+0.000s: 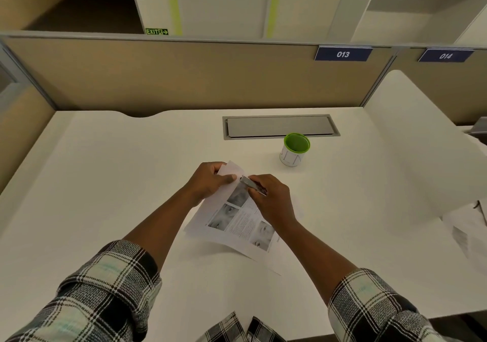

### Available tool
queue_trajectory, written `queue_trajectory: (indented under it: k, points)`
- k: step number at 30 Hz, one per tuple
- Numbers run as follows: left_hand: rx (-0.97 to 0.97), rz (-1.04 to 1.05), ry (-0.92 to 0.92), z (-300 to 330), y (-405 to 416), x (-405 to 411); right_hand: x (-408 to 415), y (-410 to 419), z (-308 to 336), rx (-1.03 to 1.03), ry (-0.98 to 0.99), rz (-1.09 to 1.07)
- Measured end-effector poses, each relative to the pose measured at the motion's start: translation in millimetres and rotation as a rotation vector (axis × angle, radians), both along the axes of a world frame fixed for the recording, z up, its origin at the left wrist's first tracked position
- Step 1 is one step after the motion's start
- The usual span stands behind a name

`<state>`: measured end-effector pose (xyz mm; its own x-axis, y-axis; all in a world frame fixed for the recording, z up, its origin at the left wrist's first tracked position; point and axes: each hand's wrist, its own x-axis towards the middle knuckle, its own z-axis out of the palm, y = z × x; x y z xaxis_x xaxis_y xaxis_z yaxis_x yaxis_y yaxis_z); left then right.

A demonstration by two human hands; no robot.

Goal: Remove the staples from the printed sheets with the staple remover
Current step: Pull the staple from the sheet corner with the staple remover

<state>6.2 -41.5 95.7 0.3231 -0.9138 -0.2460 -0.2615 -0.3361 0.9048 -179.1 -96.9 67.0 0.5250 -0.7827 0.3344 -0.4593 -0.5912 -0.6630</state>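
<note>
While the printed sheets (238, 223) lie at mid-desk on the white desk (105, 183), their far corner is lifted and pinched in the left hand (208, 181), thumb pressed on top of the paper. Right hand (271, 199) is closed around the metal staple remover (251, 183), its tip set against that held corner, touching the paper just beside the left thumb. Green-rimmed white cup (294, 153) stands upright, beyond and to the right. More loose papers (471, 231) at the right desk edge. Plaid sleeves on both arms.
</note>
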Motion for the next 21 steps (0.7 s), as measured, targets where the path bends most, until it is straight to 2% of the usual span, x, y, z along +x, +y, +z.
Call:
queue_trajectory:
  k: [21]
  points:
    - [-0.023, 0.034, -0.069, -5.5, 1.7, -3.4, 4.5, -0.7, -2.8, -0.038, 0.013, 0.024]
